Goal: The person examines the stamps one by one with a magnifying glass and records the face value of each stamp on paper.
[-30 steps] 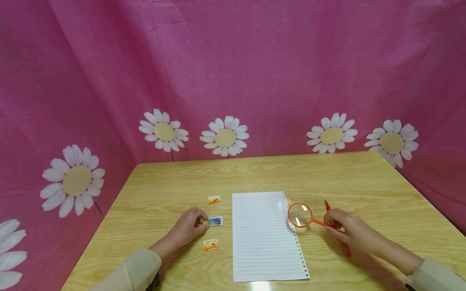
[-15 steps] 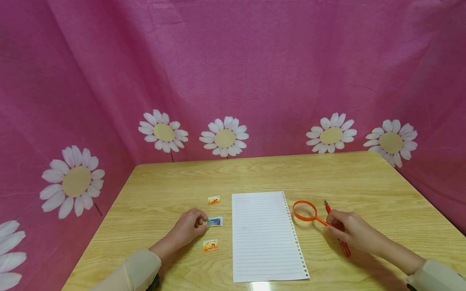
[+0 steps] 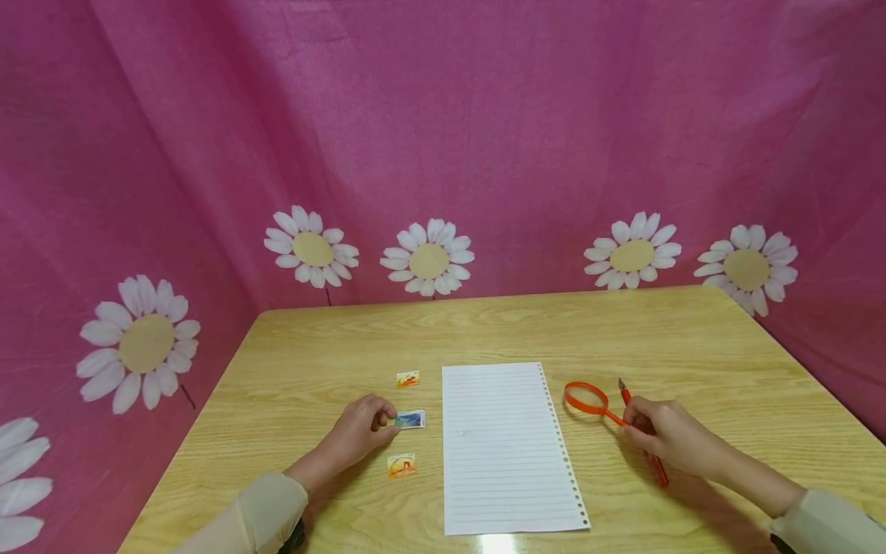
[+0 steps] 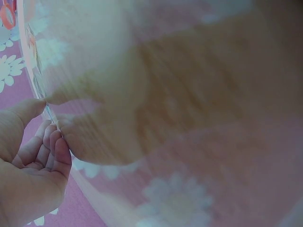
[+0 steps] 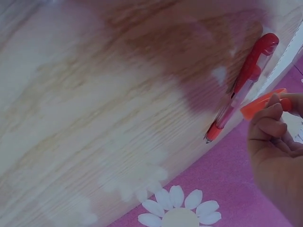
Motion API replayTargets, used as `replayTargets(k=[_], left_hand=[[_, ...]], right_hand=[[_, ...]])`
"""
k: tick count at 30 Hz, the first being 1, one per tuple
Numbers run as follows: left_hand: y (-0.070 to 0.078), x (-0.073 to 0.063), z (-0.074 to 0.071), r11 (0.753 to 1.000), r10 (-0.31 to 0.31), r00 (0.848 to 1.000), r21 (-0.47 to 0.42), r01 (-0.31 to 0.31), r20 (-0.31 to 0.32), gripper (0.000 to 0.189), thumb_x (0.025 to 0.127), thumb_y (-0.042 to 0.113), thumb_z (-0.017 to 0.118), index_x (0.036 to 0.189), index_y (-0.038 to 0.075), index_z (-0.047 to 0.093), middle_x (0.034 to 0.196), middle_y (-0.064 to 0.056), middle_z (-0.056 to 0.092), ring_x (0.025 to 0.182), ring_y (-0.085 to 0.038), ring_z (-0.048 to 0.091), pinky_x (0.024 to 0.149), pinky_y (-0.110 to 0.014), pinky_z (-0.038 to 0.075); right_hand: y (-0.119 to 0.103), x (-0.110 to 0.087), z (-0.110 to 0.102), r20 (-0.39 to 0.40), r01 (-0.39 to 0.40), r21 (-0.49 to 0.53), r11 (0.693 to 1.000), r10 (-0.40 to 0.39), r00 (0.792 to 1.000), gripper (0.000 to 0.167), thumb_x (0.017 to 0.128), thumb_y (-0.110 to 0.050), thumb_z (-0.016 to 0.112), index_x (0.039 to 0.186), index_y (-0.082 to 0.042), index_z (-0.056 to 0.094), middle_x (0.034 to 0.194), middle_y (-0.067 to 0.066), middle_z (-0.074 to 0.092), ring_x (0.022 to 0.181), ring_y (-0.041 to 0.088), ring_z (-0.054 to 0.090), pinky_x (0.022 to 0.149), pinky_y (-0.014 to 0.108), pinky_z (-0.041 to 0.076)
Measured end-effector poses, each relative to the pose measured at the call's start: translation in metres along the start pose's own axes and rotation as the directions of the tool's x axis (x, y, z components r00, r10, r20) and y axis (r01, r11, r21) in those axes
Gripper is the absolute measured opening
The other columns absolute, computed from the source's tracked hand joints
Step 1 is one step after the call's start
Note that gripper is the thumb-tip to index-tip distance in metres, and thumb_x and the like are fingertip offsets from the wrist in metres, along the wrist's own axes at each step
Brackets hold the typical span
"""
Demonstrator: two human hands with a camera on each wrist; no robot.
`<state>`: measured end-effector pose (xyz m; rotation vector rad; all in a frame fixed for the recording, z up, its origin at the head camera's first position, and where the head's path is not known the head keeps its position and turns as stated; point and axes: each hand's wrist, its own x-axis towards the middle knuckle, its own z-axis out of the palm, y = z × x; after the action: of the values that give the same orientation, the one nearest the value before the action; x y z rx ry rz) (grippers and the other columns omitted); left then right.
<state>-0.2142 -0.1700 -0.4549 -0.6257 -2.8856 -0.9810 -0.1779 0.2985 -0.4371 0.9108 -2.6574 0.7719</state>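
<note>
Magnifying glass (image 3: 605, 408) is pinched in your right hand (image 3: 667, 435) near the red pen (image 3: 656, 468), while your left hand (image 3: 360, 428) grips the blue stamp (image 3: 411, 419).

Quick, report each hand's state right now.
Left hand: touching the blue stamp; whether pinching it cannot be told.
Right hand: closed, holding the magnifying glass by its handle.

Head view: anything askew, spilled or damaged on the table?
No, nothing stands out. The ruled sheet lies flat beside three picture cards in a rough column; the red pen lies slanted, partly hidden by the right hand, but looks intact.
</note>
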Motion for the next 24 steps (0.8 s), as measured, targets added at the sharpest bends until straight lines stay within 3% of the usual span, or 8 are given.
replayTargets(k=[3, 6, 10, 13, 16, 21, 24], left_hand=[[0.000, -0.001, 0.000, 1.000, -0.010, 1.000, -0.003, 0.010, 0.001, 0.012, 0.084, 0.007, 0.074, 0.090, 0.005, 0.063, 0.079, -0.001, 0.052, 0.070, -0.009, 0.041, 0.064, -0.019, 0.037], [0.000, 0.000, 0.000, 1.000, -0.014, 1.000, -0.008, 0.014, 0.002, 0.012, 0.085, 0.007, 0.074, 0.090, 0.004, 0.063, 0.079, -0.001, 0.052, 0.070, -0.009, 0.042, 0.064, -0.020, 0.037], [0.001, 0.000, -0.001, 1.000, -0.019, 1.000, -0.009, 0.018, -0.002, 0.012, 0.085, 0.007, 0.073, 0.090, 0.005, 0.063, 0.080, -0.001, 0.051, 0.071, -0.009, 0.042, 0.065, -0.020, 0.038], [0.001, 0.000, -0.001, 1.000, -0.017, 1.000, -0.008, 0.017, -0.004, 0.012, 0.085, 0.007, 0.073, 0.090, 0.005, 0.062, 0.080, -0.001, 0.051, 0.071, -0.009, 0.042, 0.065, -0.020, 0.038], [0.001, 0.000, -0.002, 1.000, -0.014, 1.000, -0.008, 0.014, -0.001, 0.012, 0.085, 0.007, 0.074, 0.090, 0.005, 0.063, 0.079, -0.001, 0.052, 0.071, -0.009, 0.042, 0.065, -0.020, 0.037], [0.001, 0.000, -0.001, 1.000, -0.022, 1.000, -0.012, 0.022, 0.005, 0.012, 0.085, 0.007, 0.073, 0.090, 0.005, 0.063, 0.080, -0.001, 0.052, 0.071, -0.010, 0.042, 0.064, -0.020, 0.037], [0.000, 0.000, 0.000, 1.000, -0.023, 1.000, -0.015, 0.023, 0.007, 0.012, 0.085, 0.008, 0.073, 0.091, 0.005, 0.063, 0.080, -0.002, 0.052, 0.071, -0.010, 0.042, 0.065, -0.020, 0.038]], right_hand=[[-0.002, 0.002, 0.000, 0.013, -0.044, -0.006, 0.999, 0.044, 0.999, 0.021, 0.082, 0.001, 0.072, 0.079, -0.011, 0.056, 0.063, -0.016, 0.049, 0.056, -0.011, 0.035, 0.046, 0.016, 0.036], [-0.006, 0.006, -0.003, 0.071, -0.143, -0.001, 0.990, 0.143, 0.987, 0.017, 0.085, -0.003, 0.071, 0.078, -0.010, 0.057, 0.063, -0.013, 0.049, 0.055, -0.009, 0.035, 0.046, 0.017, 0.036], [-0.011, 0.013, -0.008, 0.167, -0.309, -0.001, 0.951, 0.305, 0.938, 0.015, 0.087, -0.009, 0.069, 0.076, -0.009, 0.058, 0.061, -0.008, 0.052, 0.051, -0.003, 0.037, 0.047, 0.019, 0.036], [-0.013, 0.017, -0.009, 0.183, -0.365, -0.019, 0.931, 0.362, 0.914, 0.019, 0.087, -0.012, 0.068, 0.072, -0.010, 0.057, 0.058, -0.007, 0.049, 0.048, -0.001, 0.036, 0.045, 0.019, 0.035], [-0.014, 0.019, -0.006, 0.174, -0.379, -0.040, 0.924, 0.380, 0.908, 0.025, 0.086, -0.013, 0.069, 0.066, -0.012, 0.054, 0.054, -0.008, 0.043, 0.046, 0.000, 0.034, 0.045, 0.019, 0.031], [-0.015, 0.020, 0.003, 0.164, -0.337, -0.058, 0.940, 0.342, 0.925, 0.034, 0.084, -0.015, 0.072, 0.060, -0.012, 0.048, 0.055, -0.010, 0.035, 0.048, 0.001, 0.030, 0.047, 0.019, 0.027], [-0.017, 0.020, 0.007, 0.167, -0.337, -0.062, 0.940, 0.342, 0.925, 0.036, 0.083, -0.016, 0.073, 0.059, -0.013, 0.046, 0.055, -0.010, 0.032, 0.049, 0.000, 0.028, 0.048, 0.018, 0.026]])
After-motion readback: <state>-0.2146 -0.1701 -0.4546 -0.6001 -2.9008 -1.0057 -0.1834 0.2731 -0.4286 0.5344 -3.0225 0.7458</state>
